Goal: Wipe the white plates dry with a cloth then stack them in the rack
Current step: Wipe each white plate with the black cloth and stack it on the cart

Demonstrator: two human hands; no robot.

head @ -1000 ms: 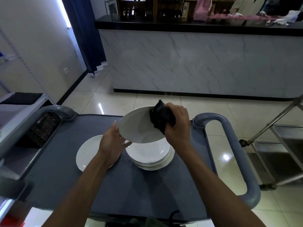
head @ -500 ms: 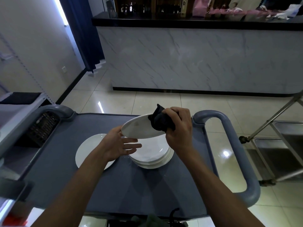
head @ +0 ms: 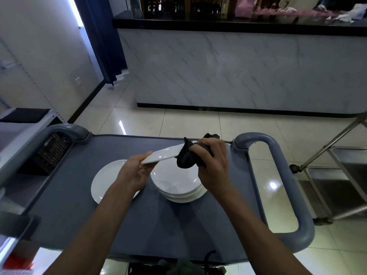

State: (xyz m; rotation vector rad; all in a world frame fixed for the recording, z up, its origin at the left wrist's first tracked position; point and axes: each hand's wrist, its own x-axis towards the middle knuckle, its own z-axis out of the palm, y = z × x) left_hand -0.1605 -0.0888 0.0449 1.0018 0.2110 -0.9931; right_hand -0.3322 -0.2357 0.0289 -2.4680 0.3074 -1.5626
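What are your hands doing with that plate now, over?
Left hand holds plate edge. Right hand grips cloth on its rim. Stack waits below. Nothing blocking.

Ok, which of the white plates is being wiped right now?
The held plate, tilted edge-on above the cart between both hands, with the dark cloth on its right rim. The single plate and the stack lie flat, untouched.

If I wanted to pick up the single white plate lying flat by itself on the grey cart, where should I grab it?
Probably by the rim of the single round white plate on its left side. It lies flat on the grey cart top, so only its raised edge gives fingers something to hook under. The left hand hangs over its right side, and the stack of white plates sits close there.
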